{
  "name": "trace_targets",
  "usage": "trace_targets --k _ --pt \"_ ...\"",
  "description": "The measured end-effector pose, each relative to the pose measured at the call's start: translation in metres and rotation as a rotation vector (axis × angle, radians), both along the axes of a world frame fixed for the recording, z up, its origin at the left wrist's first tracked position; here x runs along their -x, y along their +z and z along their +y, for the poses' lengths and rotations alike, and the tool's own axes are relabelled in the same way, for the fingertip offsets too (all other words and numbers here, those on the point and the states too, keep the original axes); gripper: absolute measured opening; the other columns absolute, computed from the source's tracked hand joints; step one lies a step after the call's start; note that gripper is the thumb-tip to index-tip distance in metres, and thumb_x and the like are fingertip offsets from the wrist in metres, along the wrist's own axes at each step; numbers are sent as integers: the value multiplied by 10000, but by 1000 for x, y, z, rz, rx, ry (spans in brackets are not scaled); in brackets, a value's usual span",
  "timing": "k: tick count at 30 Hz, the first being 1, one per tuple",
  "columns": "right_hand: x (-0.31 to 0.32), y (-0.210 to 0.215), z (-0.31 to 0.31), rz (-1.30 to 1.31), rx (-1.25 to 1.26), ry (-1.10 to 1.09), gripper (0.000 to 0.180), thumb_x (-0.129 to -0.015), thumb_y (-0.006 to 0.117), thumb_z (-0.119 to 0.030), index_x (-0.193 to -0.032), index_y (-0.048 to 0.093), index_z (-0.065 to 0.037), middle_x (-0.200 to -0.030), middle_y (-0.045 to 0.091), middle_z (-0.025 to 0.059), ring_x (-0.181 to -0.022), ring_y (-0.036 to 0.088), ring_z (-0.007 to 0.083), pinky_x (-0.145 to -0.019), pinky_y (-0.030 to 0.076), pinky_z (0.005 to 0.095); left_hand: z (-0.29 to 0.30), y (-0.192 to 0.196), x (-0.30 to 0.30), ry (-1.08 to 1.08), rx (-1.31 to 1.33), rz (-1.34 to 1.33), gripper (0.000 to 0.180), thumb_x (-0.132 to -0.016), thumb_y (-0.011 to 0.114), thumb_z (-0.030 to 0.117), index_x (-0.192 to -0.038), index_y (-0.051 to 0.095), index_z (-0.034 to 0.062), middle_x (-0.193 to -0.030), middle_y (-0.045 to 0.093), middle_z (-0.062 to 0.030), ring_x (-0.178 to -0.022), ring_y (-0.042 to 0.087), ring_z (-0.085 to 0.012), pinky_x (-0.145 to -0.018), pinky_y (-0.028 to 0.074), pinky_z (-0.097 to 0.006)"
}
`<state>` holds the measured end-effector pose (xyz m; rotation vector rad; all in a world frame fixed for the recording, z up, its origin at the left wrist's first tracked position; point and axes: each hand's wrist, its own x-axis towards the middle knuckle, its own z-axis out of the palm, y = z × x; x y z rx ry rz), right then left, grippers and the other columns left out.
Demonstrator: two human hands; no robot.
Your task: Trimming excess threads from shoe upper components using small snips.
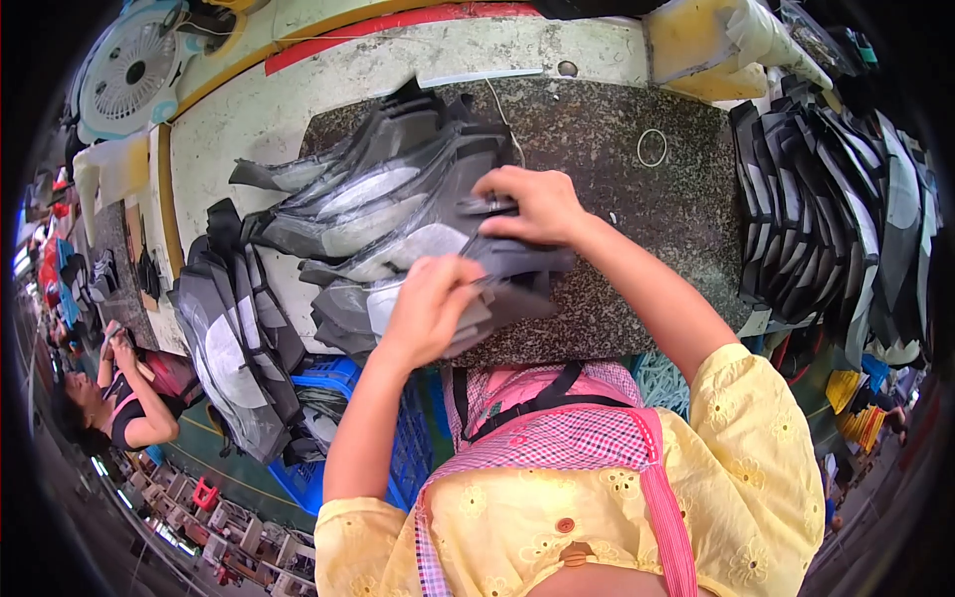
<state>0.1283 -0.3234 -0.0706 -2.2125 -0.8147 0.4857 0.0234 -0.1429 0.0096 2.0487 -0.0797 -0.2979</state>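
Layered dark grey curved pieces with pale patches, looking like shoe uppers, lie fanned out on a speckled board. At their right edge both hands work on a blurred dark grey piece of the same sort. My left hand pinches its near left part, fingers closed. Above and to the right, my right hand has its fingers curled round the far part. A small dark shiny thing shows at the right fingers; its kind is too blurred to tell.
More dark pieces hang in a bundle at the left and stand stacked at the right. A blue crate is below the table edge. A white fan stands far left. Another person sits at the left.
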Motion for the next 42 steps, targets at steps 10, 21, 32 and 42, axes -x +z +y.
trace_targets --k 10,21,32,42 --pt "18 -12 0 -301 77 -56 494 -598 744 -332 -1026 538 -196 -825 528 14 -710 595 206 -619 433 332 241 222 104 607 508 -355 256 -914 468 231 -1000 572 14 -845 576 -68 -681 512 -118 -615 377 -211" --pt "-101 -11 42 -258 264 -552 420 -735 642 -424 -1065 596 -167 -1043 574 84 -932 588 264 -779 467 379 355 -5 63 481 -1571 -226 315 -773 641 254 -1006 614 44 -1021 599 -165 -959 545 -319 -858 399 -368" --pt "-70 17 -4 343 -629 -584 131 -714 589 -162 -750 624 -40 -693 632 105 -575 612 198 -569 492 316 29 7 -21 503 548 219 498 -929 438 278 -1352 320 43 -1322 433 -107 -1228 390 -209 -1011 242 -341" --pt "89 64 -93 -215 -248 -99 194 -658 658 -253 -638 525 -113 -599 535 50 -652 553 271 -506 425 405 -106 -14 0 533 787 456 340 -952 419 266 -1128 473 -19 -561 187 70 -460 169 -27 -408 158 -200"
